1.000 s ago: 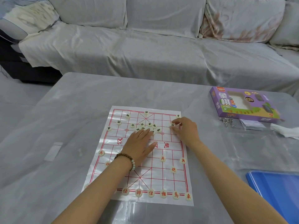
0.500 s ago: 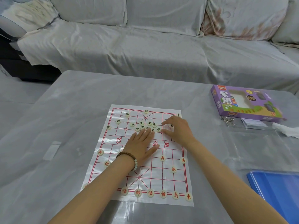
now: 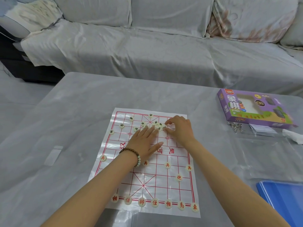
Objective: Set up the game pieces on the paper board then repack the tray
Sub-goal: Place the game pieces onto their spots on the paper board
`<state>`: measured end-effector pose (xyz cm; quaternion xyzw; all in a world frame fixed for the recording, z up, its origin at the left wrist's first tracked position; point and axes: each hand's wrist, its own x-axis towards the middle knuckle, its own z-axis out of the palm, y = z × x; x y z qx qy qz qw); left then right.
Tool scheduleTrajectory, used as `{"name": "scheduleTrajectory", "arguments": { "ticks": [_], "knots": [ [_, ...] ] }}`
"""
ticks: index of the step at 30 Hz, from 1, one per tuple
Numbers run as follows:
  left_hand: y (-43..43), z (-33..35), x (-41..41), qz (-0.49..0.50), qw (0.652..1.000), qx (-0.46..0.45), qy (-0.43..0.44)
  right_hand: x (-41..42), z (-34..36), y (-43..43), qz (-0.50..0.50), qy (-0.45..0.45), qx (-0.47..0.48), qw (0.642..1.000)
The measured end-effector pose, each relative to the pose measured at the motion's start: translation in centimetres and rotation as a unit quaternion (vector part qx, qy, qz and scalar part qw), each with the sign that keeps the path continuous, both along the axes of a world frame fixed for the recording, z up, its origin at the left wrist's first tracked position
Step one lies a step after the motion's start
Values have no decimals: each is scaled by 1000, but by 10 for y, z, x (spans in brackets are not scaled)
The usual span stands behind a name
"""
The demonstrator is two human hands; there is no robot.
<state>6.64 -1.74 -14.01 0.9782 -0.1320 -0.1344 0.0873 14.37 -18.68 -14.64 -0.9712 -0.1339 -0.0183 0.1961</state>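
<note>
Two hands are working at the far half of the paper board [image 3: 172,185] on the bench [image 3: 65,128].
The left hand [image 3: 144,141] is lying flat on the board, fingers straight, tips touching a cluster of black-lettered pieces [image 3: 156,124]. The right hand [image 3: 180,130] is arching over that cluster, fingers curled; whether it is pinching a piece cannot be told. Red-lettered pieces [image 3: 141,202] are lining the near edge.

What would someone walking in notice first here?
The red-gridded paper board dead centre, with a neat row of red-lettered pieces along its near edge. On its far half, the left hand lies flat while the right hand curls over bunched black-lettered pieces. A purple game box sits far right.
</note>
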Motion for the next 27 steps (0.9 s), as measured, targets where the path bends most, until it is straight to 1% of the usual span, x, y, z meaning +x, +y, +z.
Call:
{"name": "scheduleTrajectory", "arguments": {
  "ticks": [3, 5, 7, 10, 15, 19, 21, 24, 27],
  "knots": [
    [14, -1, -15, 6, 999, 31, 2, 2, 1, 6, -4, -3, 14, 1000],
    [20, -5, -23, 0, 998, 58, 16, 4, 1, 13, -11, 5, 8, 1000],
    [21, -8, -24, 0, 998, 65, 20, 6, 0, 20, -17, 13, -5, 1000],
    [18, -10, -17, 6, 999, 34, 19, 6, -2, 25, -30, 19, -2, 999],
    [14, -7, -4, -5, 1000, -2, 10, 3, 0, 27, -49, 2, 43, 998],
    [35, 0, -1, -1, 1000, -21, -22, 2, 5, 28, -48, -6, 64, 997],
    [60, 2, -1, 24, 998, -35, -43, 1, 8, 30, -51, -13, 95, 994],
    [107, -6, 1, 110, 990, -59, -67, 3, 11, 43, -61, -23, 175, 982],
    [146, -20, 4, 173, 980, -65, -75, 11, 13, 68, -47, -4, 229, 972]
  ]
}}
